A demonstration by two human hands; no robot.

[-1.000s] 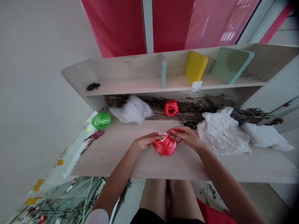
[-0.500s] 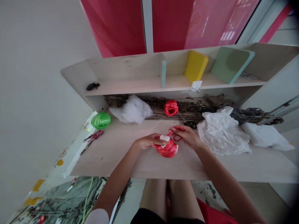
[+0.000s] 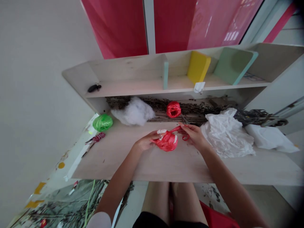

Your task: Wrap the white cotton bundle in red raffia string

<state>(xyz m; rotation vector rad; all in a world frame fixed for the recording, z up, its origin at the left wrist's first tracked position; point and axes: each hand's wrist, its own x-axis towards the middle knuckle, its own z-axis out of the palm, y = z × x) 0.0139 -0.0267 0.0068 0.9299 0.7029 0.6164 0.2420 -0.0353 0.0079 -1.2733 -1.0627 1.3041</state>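
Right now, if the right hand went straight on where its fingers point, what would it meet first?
The right hand, pinching a red strand, points at the red raffia ball on the dry twigs; likely that first, though depth is unclear.

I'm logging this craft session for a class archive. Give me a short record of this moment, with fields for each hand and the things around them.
Left hand: holds the red raffia bundle, which shows white at its top
Right hand: pinches a red raffia strand leading from the bundle
Surface: pale wooden desk
Nearby: red raffia ball; scissors; green raffia ball; cotton wadding; white plastic bag
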